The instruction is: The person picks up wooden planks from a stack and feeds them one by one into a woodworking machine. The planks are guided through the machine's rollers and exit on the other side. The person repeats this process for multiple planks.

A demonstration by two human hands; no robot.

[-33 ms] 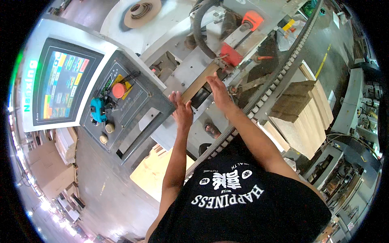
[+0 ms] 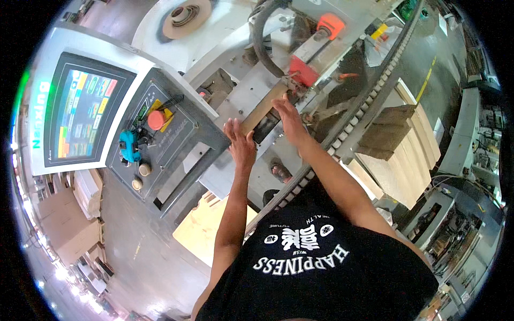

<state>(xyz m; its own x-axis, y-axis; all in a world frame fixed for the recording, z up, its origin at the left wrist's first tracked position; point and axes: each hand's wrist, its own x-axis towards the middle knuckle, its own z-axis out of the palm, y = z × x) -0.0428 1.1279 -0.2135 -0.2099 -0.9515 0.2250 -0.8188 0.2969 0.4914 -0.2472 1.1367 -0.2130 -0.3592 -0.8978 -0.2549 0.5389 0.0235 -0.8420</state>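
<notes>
A: What is the left hand (image 2: 242, 150) doing?

B: It is reaching to the near end of a long brown strip (image 2: 265, 109). Its fingers are spreading out, with the thumb standing apart. I can't tell if they are pinching the strip.

A: And the right hand (image 2: 292, 124)?

B: It is reaching in from the other side. Its fingers are pointing at the far end of the strip and lying close together. I can't tell if they are grasping it or just resting there.

A: Where is the strip lying?

B: It is lying at a slant on the grey machine (image 2: 249, 96), between the two hands. Its far end is lying near a red part (image 2: 304, 72).

A: Is anything changing from the picture before?

B: Hardly. Both hands are staying in almost the same spots, and the strip is staying with them. The whole view is shifting just a tiny bit.

A: What else is staying put?

B: A red button (image 2: 156, 120) and a blue thing (image 2: 129, 146) are sitting on the control panel (image 2: 187, 142), and a screen (image 2: 88, 115) is glowing beside it. Over on the right, past a toothed belt (image 2: 369, 99), some pale boards (image 2: 402, 171) are standing in a stack.
</notes>
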